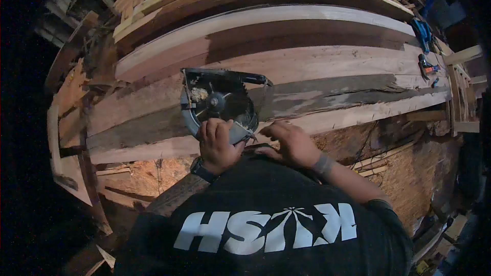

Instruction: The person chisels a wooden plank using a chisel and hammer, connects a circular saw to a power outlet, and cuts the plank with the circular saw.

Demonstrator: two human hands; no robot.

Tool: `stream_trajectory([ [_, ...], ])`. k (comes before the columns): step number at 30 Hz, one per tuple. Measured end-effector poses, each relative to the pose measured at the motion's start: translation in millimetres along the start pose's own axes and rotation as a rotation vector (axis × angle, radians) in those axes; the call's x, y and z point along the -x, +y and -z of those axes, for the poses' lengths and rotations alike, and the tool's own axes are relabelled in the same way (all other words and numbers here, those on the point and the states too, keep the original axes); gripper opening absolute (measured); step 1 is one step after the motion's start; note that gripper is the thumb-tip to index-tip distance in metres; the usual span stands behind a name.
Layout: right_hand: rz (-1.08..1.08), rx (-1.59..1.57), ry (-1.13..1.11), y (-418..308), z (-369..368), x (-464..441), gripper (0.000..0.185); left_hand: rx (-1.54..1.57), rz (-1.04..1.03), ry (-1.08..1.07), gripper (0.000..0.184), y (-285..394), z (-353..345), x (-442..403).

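My left hand point(220, 142), with a dark watch on its wrist, grips the grey lower edge of what looks like a circular saw point(217, 101), held close to my chest. The saw is turned so its dark inside, round hub and black base frame show. A clump of sawdust sits inside, left of the hub. Just right of the saw is my right hand point(291, 145), its fingers bent, with a gap between index finger and thumb and nothing visible in it. Its fingertips are close to the saw's lower right edge; I cannot tell whether they touch.
Long wooden planks point(317, 61) lie side by side beyond the saw, one with a dark, rough, split surface point(327, 92). A hammer point(425, 66) and a blue tool point(422, 35) rest at their right end. Sawdust point(158, 176) and scrap wood cover the ground below.
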State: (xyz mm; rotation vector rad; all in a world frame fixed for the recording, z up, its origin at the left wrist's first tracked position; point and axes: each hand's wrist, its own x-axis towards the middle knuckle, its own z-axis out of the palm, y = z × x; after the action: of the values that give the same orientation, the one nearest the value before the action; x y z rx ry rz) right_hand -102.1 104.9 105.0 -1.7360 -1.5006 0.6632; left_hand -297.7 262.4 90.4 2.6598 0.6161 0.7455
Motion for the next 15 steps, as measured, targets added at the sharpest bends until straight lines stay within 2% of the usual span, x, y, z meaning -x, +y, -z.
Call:
stream_trajectory([
  [2, 0.088, 0.035, 0.021, -2.1, -7.1, -6.8, 0.023, 0.004, 0.034, -0.014, 0.066, 7.3, 1.2, -0.5],
  [5, 0.149, 0.054, 0.078, 13.8, -20.5, -10.6, 0.026, -0.023, 0.048, -0.016, 0.062, 10.8, 0.1, -0.7],
  [8, -0.006, -0.061, 0.07, 17.0, -32.9, -6.3, 0.022, -0.026, 0.06, -0.041, 0.06, 15.1, -0.7, -1.0],
  [14, -0.609, -0.869, -0.17, 35.6, -30.1, -18.7, 0.026, 0.044, 0.121, -0.051, 0.058, 23.8, 3.2, -7.5],
  [15, -0.353, -0.551, -0.062, 24.5, -19.6, -20.8, 0.026, 0.052, 0.13, -0.049, 0.057, 24.7, 3.6, -8.9],
])
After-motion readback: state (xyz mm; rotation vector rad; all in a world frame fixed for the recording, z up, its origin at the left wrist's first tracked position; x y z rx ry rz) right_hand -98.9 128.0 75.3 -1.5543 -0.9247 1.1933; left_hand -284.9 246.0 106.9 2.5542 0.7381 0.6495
